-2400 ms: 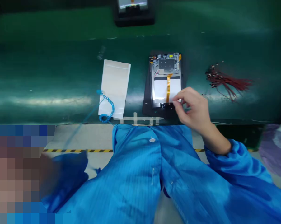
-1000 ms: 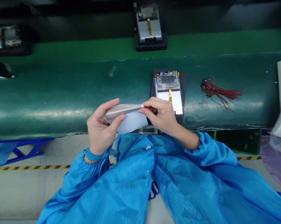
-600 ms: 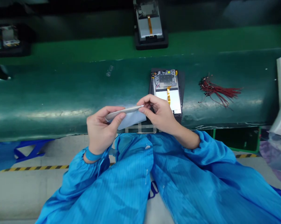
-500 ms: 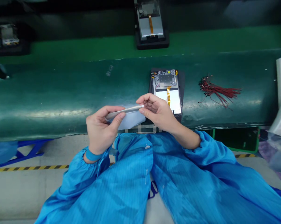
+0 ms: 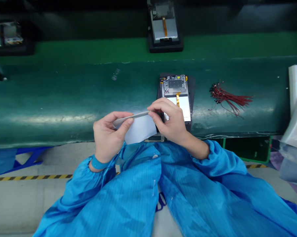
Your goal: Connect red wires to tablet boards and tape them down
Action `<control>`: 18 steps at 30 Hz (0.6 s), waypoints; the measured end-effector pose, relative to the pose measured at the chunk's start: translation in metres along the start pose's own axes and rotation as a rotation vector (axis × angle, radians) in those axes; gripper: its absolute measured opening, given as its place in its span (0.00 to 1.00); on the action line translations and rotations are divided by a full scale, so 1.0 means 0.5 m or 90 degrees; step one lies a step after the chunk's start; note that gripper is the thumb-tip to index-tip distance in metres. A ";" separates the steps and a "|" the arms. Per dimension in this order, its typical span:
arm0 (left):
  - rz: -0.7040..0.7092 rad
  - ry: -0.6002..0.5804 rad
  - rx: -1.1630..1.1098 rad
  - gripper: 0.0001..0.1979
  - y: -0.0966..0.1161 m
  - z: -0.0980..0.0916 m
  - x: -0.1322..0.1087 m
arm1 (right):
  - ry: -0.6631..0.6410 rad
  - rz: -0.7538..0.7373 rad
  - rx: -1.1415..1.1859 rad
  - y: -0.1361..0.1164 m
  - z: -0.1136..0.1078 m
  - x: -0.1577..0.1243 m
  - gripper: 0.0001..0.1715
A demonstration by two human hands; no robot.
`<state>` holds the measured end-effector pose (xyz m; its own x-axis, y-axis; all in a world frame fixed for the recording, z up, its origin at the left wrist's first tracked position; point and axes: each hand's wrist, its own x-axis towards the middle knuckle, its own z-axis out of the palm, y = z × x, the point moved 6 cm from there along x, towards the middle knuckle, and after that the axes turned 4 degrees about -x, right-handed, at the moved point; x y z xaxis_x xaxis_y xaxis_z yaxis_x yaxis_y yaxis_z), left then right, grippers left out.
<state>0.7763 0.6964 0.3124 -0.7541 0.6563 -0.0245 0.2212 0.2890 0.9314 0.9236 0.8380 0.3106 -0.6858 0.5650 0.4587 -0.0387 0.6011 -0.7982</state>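
Note:
My left hand (image 5: pixel 107 136) grips the left end of a thin white sheet (image 5: pixel 139 128), thumb on its top edge and fingers underneath. My right hand (image 5: pixel 169 120) pinches the sheet's right end, fingers curled. I hold the sheet nearly edge-on, just above the near edge of the green belt (image 5: pixel 64 95). Behind my right hand lies an opened tablet (image 5: pixel 176 90) on a dark tray, its circuit board, pale battery and orange flex cable showing. Both my arms wear blue sleeves, and a blue strap circles my left wrist.
A bundle of thin red wires (image 5: pixel 227 97) lies on the belt to the right. Another opened tablet on a black tray (image 5: pixel 165 31) sits on the far side, a third (image 5: pixel 7 36) at far left. Clear plastic bags (image 5: pixel 296 105) hang at the right edge.
My hands picked the white sheet off the belt and brought it up edge-on between them. In the last half second my right hand dipped slightly and more of the sheet's lower face shows.

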 end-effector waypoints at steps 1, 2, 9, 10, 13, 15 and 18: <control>-0.008 -0.002 -0.003 0.12 -0.002 0.001 0.000 | 0.024 -0.034 -0.024 -0.004 -0.003 -0.003 0.07; -0.016 -0.004 -0.008 0.13 -0.005 0.001 0.000 | 0.045 -0.067 -0.048 -0.006 -0.004 -0.006 0.09; -0.065 -0.047 -0.074 0.15 -0.042 0.007 -0.004 | 0.025 -0.095 -0.142 0.009 0.015 -0.019 0.12; -0.064 -0.060 -0.080 0.15 -0.041 0.008 -0.005 | 0.004 -0.082 -0.134 0.010 0.020 -0.021 0.12; -0.015 -0.068 -0.073 0.22 -0.034 -0.003 0.006 | -0.007 -0.075 -0.084 -0.003 0.011 -0.034 0.12; 0.047 -0.022 -0.049 0.24 -0.038 -0.030 0.028 | 0.050 -0.045 -0.066 -0.006 -0.026 -0.047 0.12; 0.082 0.012 0.066 0.28 -0.084 -0.069 0.078 | 0.142 0.102 -0.059 0.028 -0.112 -0.069 0.12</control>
<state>0.7161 0.6857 0.2849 -0.7269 0.6793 0.1006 0.3787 0.2743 0.8840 0.9874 0.8586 0.3056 -0.5006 0.7608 0.4129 0.1312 0.5382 -0.8326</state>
